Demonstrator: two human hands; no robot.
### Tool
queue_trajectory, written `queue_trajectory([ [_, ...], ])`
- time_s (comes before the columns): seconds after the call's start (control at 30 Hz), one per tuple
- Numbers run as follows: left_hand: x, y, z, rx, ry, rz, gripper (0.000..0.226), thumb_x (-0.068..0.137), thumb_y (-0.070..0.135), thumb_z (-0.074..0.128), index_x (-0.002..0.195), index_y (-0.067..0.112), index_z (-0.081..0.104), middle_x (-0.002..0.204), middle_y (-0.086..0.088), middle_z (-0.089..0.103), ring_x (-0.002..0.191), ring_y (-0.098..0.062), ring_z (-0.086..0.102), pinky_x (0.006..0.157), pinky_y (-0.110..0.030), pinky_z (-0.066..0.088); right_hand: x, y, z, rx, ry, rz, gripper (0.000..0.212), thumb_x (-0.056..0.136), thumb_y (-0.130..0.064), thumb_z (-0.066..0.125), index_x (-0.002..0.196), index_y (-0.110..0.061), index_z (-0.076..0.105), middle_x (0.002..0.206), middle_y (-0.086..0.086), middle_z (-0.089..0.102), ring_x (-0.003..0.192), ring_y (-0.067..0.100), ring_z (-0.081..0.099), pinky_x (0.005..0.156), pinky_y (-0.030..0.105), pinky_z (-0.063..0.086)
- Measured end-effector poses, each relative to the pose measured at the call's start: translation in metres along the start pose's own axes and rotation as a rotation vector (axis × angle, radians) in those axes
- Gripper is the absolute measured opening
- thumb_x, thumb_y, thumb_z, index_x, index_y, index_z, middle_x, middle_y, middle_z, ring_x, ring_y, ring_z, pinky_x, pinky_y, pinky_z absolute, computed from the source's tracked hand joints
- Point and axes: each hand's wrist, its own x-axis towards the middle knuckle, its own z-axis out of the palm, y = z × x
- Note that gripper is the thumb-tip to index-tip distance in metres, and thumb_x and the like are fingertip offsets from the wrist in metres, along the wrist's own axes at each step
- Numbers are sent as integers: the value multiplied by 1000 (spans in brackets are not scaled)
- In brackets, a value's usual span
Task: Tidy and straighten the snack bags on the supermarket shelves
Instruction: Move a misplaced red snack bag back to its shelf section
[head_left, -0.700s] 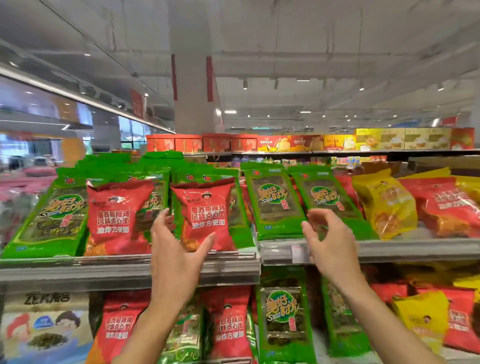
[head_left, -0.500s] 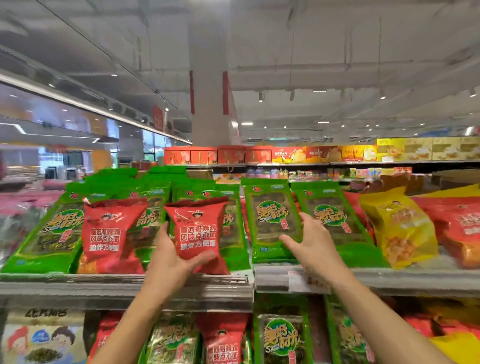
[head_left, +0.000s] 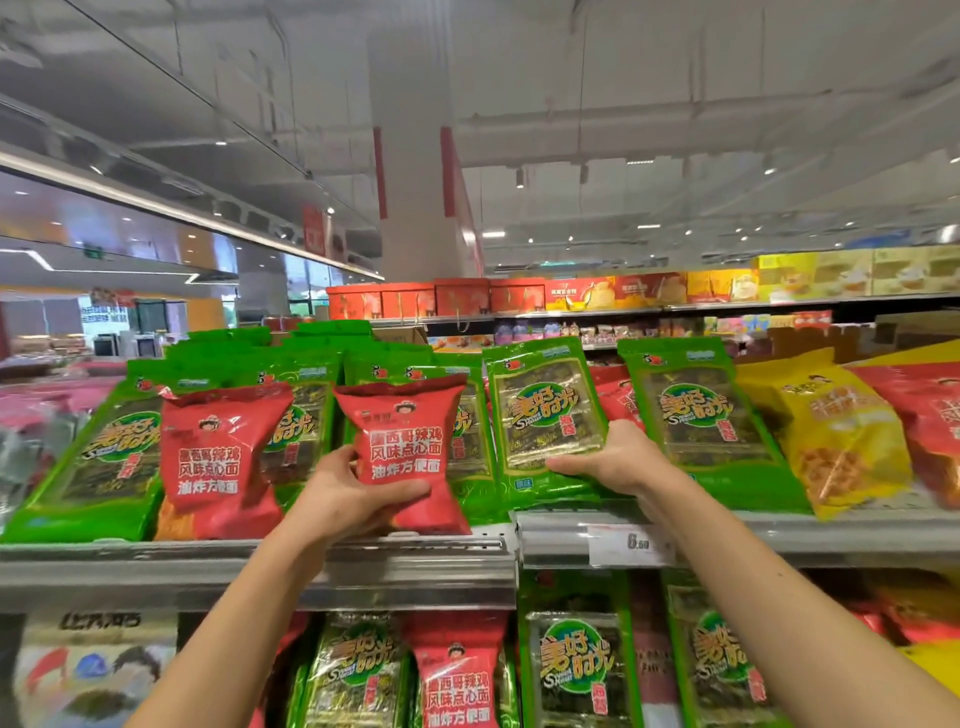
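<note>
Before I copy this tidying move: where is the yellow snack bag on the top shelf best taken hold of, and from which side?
Probably by its lower end, from the front. The yellow snack bag leans back with its bottom edge at the shelf lip, so that end is nearest and free. A red bag crowds its right side and a green seaweed pack its left, leaving little room there.

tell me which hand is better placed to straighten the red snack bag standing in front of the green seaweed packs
Left. The left hand already grips that red snack bag at its lower edge, while the right hand holds a green seaweed pack beside it.
</note>
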Motion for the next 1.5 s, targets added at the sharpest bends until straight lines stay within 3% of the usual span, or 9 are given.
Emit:
queue_trajectory([
  [0.07,-1,1,2,-40,46,42,66,60,16,93,117,10,61,93,-4,78,81,-20,76,62,-26,59,-3,0,1,78,31,-52,70,72,-42,88,117,-8,47,115,0,57,106,21,55,92,35,46],
  [0.23,-1,14,15,-163,128,154,63,61,24,90,115,18,58,86,3,77,72,-11,75,53,-18,55,-16,3,-9,230,161,-215,40,80,-33,85,99,-26,51,96,-13,60,83,1,54,78,21,43],
  [0.4,10,33,60,-217,72,177,41,73,16,86,104,19,59,85,4,75,62,-4,72,47,-16,52,-33,18,-47,277,402,-264,58,81,-41,82,129,-15,61,122,2,70,114,26,65,102,48,51],
  [0.63,22,49,144,-238,-182,54,54,69,16,90,112,10,57,99,-9,76,84,-29,76,73,-48,62,-63,66,-89,350,494,-313,23,79,-21,86,93,-28,69,84,-19,75,77,-1,72,67,16,55],
  [0.97,32,39,160,46,-355,123,45,76,37,83,110,15,64,91,3,78,81,-14,75,84,-35,61,-83,60,-83,461,364,-332,43,80,-31,81,120,-20,68,108,-4,78,101,18,74,100,48,55],
  [1.1,6,19,124,633,-13,435,62,94,60,48,133,13,48,96,1,70,88,-16,66,79,-34,55,-83,25,-53,547,277,-399,46,74,-35,80,118,-26,68,108,-11,78,100,10,74,96,40,54],
  [1.2,-22,-9,75,887,220,540,51,100,56,30,117,21,63,102,6,66,98,-17,59,88,-38,49,-74,-6,-15,537,187,-413,37,78,-28,84,112,-27,69,102,-10,79,96,11,75,93,40,56],
  [1.37,-56,-58,3,1028,456,515,36,99,43,44,91,19,70,88,3,61,88,-21,55,90,-42,47,-52,-54,56,552,13,-383,35,83,-13,82,113,-18,67,94,-9,79,86,7,75,71,21,60],
  [1.5,-62,-76,-22,1031,467,546,39,98,39,44,107,10,69,93,-3,64,92,-25,59,91,-43,51,-28,-70,98,563,-130,-224,30,83,-6,80,108,-19,68,107,4,77,96,18,74,87,37,61],
])
